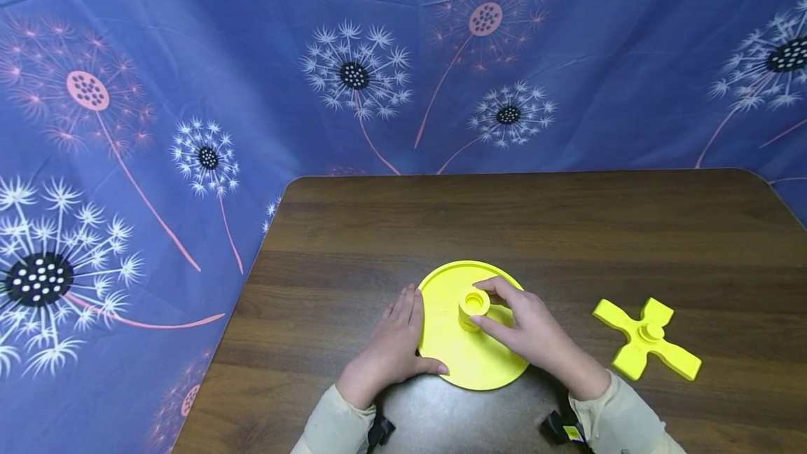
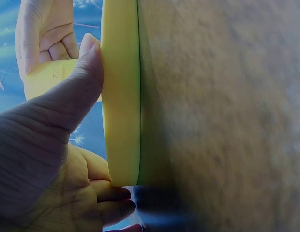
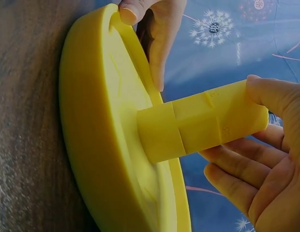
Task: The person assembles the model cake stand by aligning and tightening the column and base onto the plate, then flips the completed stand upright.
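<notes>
A yellow round base (image 1: 478, 363) with a raised rim lies on the table. From its middle rises a yellow cylinder (image 1: 474, 303) with a round recess in its top. In the right wrist view the cylinder (image 3: 198, 121) shows seams across its side. My right hand (image 1: 536, 328) pinches its upper part between thumb and forefinger. At the base's left side my left hand (image 1: 397, 342) holds the rim, fingers straight along the outer edge and thumb over the near rim. The left wrist view has the left thumb (image 2: 77, 89) against the base's edge (image 2: 121, 96).
To the right lies a yellow cross-shaped piece (image 1: 649, 338) with four arms and a round knob in its centre. The brown wooden table (image 1: 536, 216) ends at the back against a blue cloth (image 1: 252, 54) with dandelion prints.
</notes>
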Demonstrator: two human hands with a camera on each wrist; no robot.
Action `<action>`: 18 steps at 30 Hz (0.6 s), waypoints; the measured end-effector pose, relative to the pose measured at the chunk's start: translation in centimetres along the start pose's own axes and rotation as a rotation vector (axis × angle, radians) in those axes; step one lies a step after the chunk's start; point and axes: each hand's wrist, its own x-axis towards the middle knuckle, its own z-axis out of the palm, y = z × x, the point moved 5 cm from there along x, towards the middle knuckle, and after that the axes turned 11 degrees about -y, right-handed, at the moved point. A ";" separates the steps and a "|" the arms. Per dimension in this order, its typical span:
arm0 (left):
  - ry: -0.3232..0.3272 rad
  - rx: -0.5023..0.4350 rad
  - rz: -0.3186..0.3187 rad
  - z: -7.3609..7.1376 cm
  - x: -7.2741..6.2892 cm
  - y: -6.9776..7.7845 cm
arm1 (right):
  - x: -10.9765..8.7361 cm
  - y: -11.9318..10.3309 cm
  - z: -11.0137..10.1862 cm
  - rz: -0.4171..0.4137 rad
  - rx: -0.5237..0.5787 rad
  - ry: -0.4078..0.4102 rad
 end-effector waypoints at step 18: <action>-0.012 -0.013 -0.014 0.0 0.0 0.0 | -0.2 -0.1 0.1 0.081 -0.066 0.076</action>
